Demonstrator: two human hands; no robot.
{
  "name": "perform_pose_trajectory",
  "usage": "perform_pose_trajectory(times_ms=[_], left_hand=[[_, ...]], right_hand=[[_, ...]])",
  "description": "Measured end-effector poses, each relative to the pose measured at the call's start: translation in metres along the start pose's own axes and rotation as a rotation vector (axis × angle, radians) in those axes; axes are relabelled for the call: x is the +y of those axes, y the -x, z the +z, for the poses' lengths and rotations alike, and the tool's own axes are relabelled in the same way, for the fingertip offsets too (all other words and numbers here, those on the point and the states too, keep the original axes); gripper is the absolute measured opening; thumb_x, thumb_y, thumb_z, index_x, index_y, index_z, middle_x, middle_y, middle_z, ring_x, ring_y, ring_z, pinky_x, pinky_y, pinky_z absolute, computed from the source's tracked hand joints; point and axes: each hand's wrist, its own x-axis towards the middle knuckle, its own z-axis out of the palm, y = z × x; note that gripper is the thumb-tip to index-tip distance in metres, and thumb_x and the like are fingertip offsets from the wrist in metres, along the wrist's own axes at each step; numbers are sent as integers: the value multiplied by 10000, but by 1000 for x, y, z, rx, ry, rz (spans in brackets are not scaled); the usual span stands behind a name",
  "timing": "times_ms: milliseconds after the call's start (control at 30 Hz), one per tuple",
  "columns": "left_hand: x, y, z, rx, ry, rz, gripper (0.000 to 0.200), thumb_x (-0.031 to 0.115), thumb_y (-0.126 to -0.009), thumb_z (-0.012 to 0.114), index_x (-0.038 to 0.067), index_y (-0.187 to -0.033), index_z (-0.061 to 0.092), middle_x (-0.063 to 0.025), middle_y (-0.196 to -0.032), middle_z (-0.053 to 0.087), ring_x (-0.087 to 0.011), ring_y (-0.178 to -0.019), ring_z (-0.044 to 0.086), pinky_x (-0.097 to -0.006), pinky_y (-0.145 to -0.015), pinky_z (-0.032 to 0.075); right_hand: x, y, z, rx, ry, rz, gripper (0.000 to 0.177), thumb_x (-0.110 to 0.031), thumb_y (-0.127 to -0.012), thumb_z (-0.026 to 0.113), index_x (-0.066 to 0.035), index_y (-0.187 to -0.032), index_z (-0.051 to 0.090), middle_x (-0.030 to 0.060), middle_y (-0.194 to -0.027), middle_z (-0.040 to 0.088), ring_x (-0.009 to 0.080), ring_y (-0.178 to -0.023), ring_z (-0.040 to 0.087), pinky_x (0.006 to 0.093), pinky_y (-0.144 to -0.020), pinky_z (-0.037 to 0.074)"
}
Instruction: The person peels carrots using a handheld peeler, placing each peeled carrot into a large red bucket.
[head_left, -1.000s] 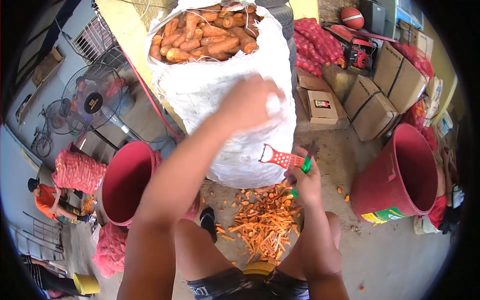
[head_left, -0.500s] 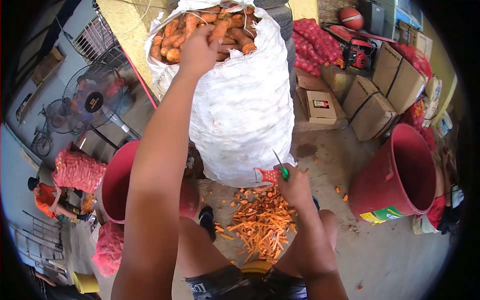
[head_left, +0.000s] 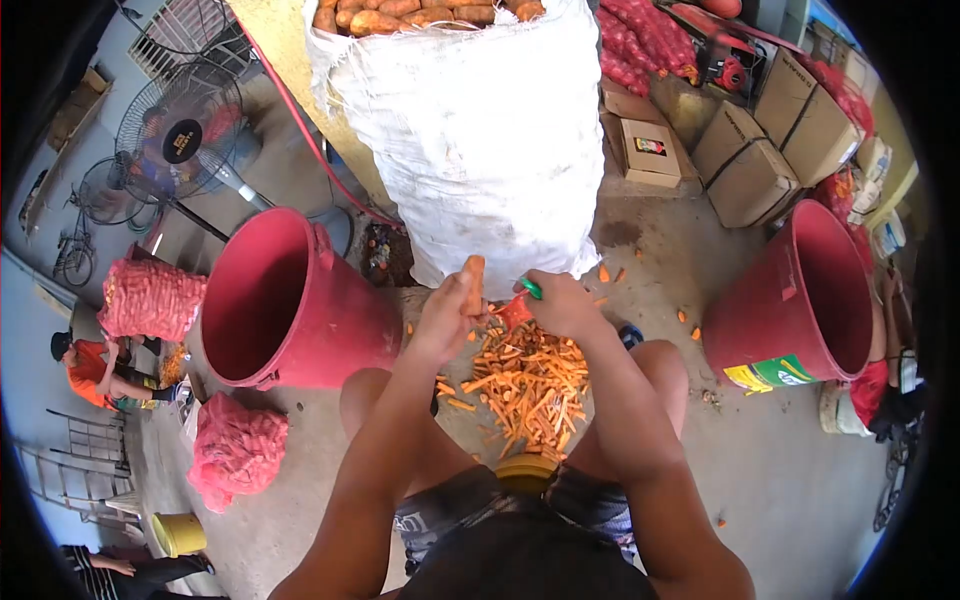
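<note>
An orange carrot (head_left: 473,284) stands upright in my left hand (head_left: 446,318), its fingers wrapped round the lower part. Close by on the right, my right hand (head_left: 564,304) is closed on a knife with a green part (head_left: 531,288) and a red part showing; its blade cannot be made out. Below both hands, a heap of orange peelings and pieces (head_left: 530,385) lies on the floor between my legs. In front stands a tall white sack (head_left: 480,140), with more carrots (head_left: 400,12) at its open top.
Red bins stand at left (head_left: 340,320) and right (head_left: 760,300). A pink net bag (head_left: 238,450) lies on the left floor, near a fan (head_left: 182,140). Boxes (head_left: 745,165) are at the upper right. A person in orange (head_left: 92,365) sits far left; other people show at the edges.
My left hand has come down from the sack's top with a carrot in it, to beside my right hand. The view has tilted lower, and the left bin is now unobstructed.
</note>
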Motion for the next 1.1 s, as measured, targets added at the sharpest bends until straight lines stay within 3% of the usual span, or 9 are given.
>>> perform_pose_trajectory(times_ms=[33,67,133,267,367,533,600,833,1100], left_hand=[[-10,4,-2,58,-136,26,441,411,-1033,688,9,-1171,574,-52,-941,610,-138,-816,609,-330,-730,519],[-15,8,-7,56,-132,18,441,411,-1033,688,9,-1171,574,-52,-941,610,-138,-816,609,-330,-730,519],[-21,15,-15,83,-533,142,489,402,-974,777,-17,-1139,584,-41,-894,607,-108,-784,586,-309,-695,500],[-26,27,-23,111,-945,297,400,310,-1010,744,12,-1200,557,-10,-959,576,-60,-808,511,-246,-683,453],[-26,42,-18,3,-649,382,378,279,-1015,734,21,-1224,554,11,-963,569,-54,-806,501,-240,-677,445],[-11,46,-19,-71,-410,300,317,130,-1020,690,52,-1300,564,-6,-1063,593,-60,-859,529,-259,-739,480],[-11,45,-21,-66,-258,303,302,152,-1049,648,91,-1334,568,-1,-1109,597,-66,-873,547,-254,-746,486],[-33,24,-27,34,-59,95,278,232,-1085,582,132,-1344,568,-17,-1157,625,-130,-935,633,-296,-736,522],[-40,31,-6,88,103,-98,275,246,-1112,528,84,-1328,583,-39,-1162,671,-152,-1035,675,-334,-806,580]], right_hand=[[5,-4,12,-38,12,-13,328,-196,-905,640,-66,-1194,723,256,-1044,738,435,-1043,697,529,-932,543],[10,-7,24,-41,13,-4,328,-196,-905,640,-66,-1194,723,256,-1044,738,435,-1043,697,529,-932,543],[3,-8,35,-72,93,0,345,-197,-890,646,-51,-1193,722,249,-1069,743,442,-1068,692,517,-960,543],[-11,-7,43,-149,228,25,374,-187,-879,641,-50,-1218,719,238,-1091,746,435,-1076,699,511,-963,554],[9,-12,50,-343,417,133,305,-146,-893,636,-47,-1161,743,242,-1074,751,404,-1047,721,495,-924,568],[40,-12,58,-395,339,104,309,-125,-898,672,-79,-1198,732,184,-1135,760,358,-1065,724,470,-933,559],[41,-6,44,-304,48,-88,323,-218,-904,757,-85,-1195,713,171,-1108,757,354,-1028,719,462,-901,557],[-9,11,-5,-157,-239,51,445,-286,-806,917,-88,-1107,656,59,-976,719,192,-918,654,362,-857,523],[-2,6,24,-114,-357,70,449,-251,-821,924,-94,-1131,640,66,-958,715,185,-907,651,359,-853,525]])
